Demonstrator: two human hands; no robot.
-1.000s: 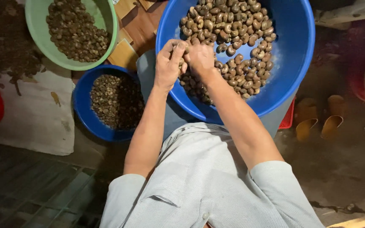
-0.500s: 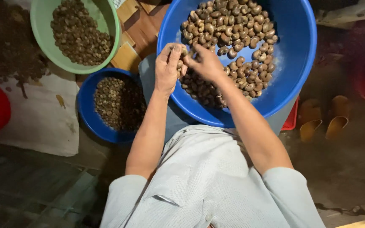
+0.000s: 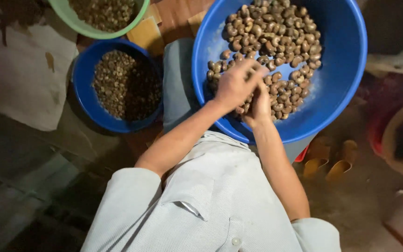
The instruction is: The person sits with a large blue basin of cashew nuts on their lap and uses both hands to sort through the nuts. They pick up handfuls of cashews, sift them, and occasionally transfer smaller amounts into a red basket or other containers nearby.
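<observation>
A large blue basin (image 3: 346,88) holds a heap of brown, kidney-shaped nuts (image 3: 276,42). Both my hands meet over the near left part of the heap. My left hand (image 3: 233,85) lies on top, its fingers curled and pinched around a nut at their tips. My right hand (image 3: 260,105) is tucked under and beside it, fingers closed on the same spot. The nut between them is mostly hidden. My forearms reach in over the basin's near rim from my pale grey shirt (image 3: 211,205).
A smaller blue bowl (image 3: 85,79) of small brownish pieces sits left of the basin. A green bowl (image 3: 94,30) of similar pieces stands behind it. A white cloth (image 3: 19,84) lies at the left. Yellow-orange slippers (image 3: 327,165) are at the lower right on the floor.
The view has shifted, so the bowls sit further right and look larger. My hands stay pressed together, now lower over the heap, with the left hand lying over the right.
</observation>
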